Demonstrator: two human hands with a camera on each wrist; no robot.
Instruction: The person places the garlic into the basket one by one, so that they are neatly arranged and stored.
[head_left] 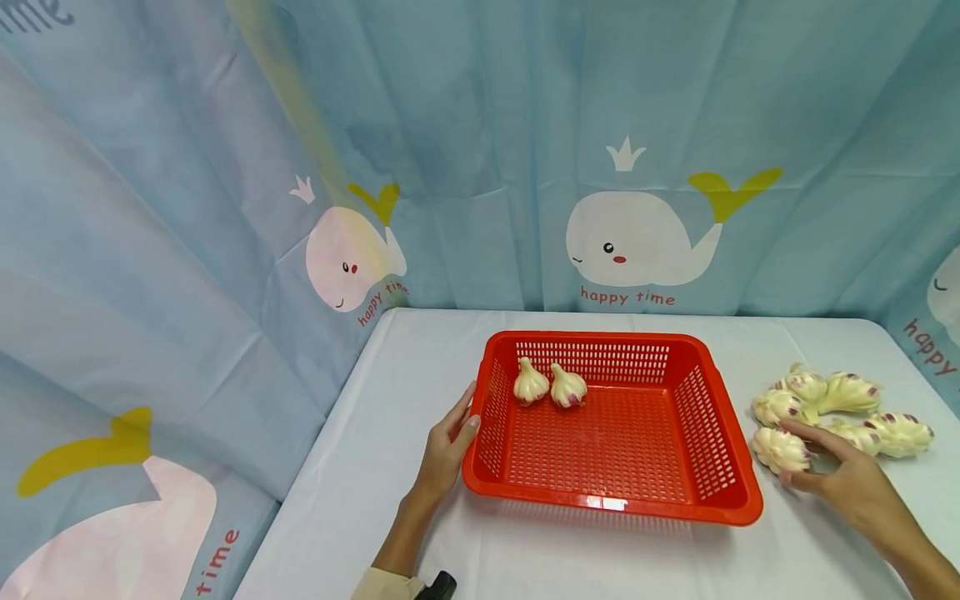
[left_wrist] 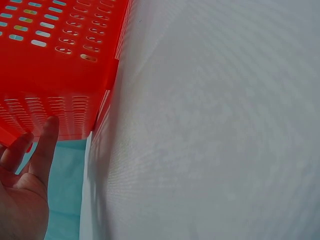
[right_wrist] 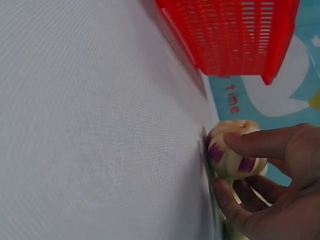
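White-covered table (head_left: 390, 400), garlic bulb (head_left: 778, 451) toward its right edge.
Right hand (head_left: 857, 487) pinches the bulb between thumb and fingers, best kept gentle; left hand (head_left: 446, 447), fingers straight, touches the red basket's (head_left: 540, 492) left side, ideally just steadying it.

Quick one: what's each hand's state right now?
Left hand: open, touching the side of the basket.
Right hand: closed, holding a garlic bulb.
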